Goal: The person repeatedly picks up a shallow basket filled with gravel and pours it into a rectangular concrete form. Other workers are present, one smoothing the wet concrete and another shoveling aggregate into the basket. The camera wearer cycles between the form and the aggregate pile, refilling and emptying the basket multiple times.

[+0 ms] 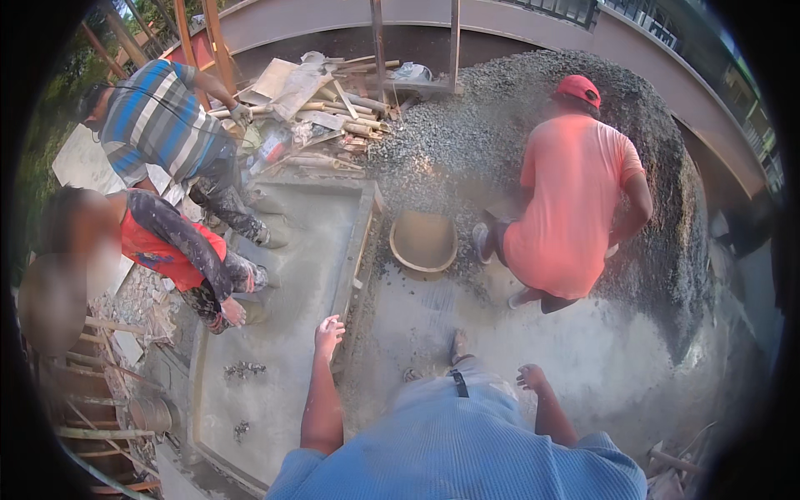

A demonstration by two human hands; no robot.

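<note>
1. Hanging relaxed, the left hand (pixel 329 336) seems empty, near the edge board (pixel 360 250), whose long axis runs from 7 to 1 o'clock.
2. From it, the rounded pan (pixel 421 268) lies toward 1 o'clock, untouched.
3. The right hand (pixel 532 377), loose and seemingly empty, has the pan toward 11 o'clock; the left is nearer.

In front of a long pale wall (pixel 533 29), a heap of grey gravel (pixel 492 117). To its left, a jumble of bamboo poles (pixel 360 128) and boards (pixel 273 79). Farther left, upright wooden posts (pixel 217 46), with greenery (pixel 52 108) beyond. Low at left, blurred, perhaps a round bucket (pixel 150 414).
</note>
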